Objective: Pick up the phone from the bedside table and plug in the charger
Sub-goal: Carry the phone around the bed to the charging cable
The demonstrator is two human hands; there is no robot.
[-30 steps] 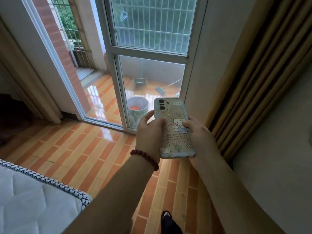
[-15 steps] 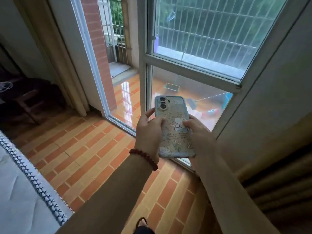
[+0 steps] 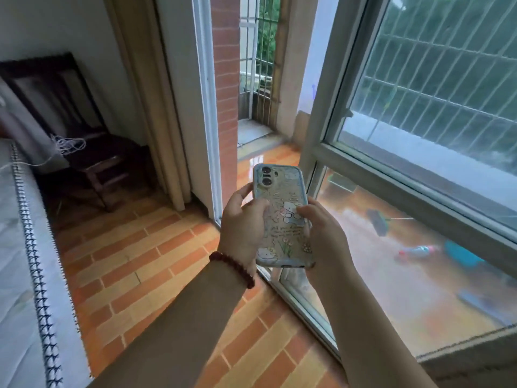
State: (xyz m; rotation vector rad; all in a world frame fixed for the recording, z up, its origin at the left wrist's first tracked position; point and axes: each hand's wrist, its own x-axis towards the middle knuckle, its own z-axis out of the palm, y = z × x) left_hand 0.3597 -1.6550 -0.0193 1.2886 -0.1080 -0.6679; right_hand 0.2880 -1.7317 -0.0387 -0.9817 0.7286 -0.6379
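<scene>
The phone (image 3: 279, 208), in a pale blue cartoon-printed case with its back and two camera lenses facing me, is held upright in front of me by both hands. My left hand (image 3: 243, 222), with a red bead bracelet on its wrist, grips the phone's left edge. Along the right edge my right hand (image 3: 324, 233) wraps its fingers over the back. A white charger cable (image 3: 68, 144) lies coiled on a dark wooden chair (image 3: 84, 152) at the far left, apart from the phone.
A mattress (image 3: 19, 261) with a dark patterned border fills the left side. Orange brick-pattern floor tiles (image 3: 145, 261) stretch between bed and glass door (image 3: 391, 247). A beige curtain (image 3: 151, 93) hangs beside the open doorway to a balcony.
The view has swung to the left: the curtain on the right left the frame, and the dark chair with the white cable came into sight. Both hands keep the same hold on the phone.
</scene>
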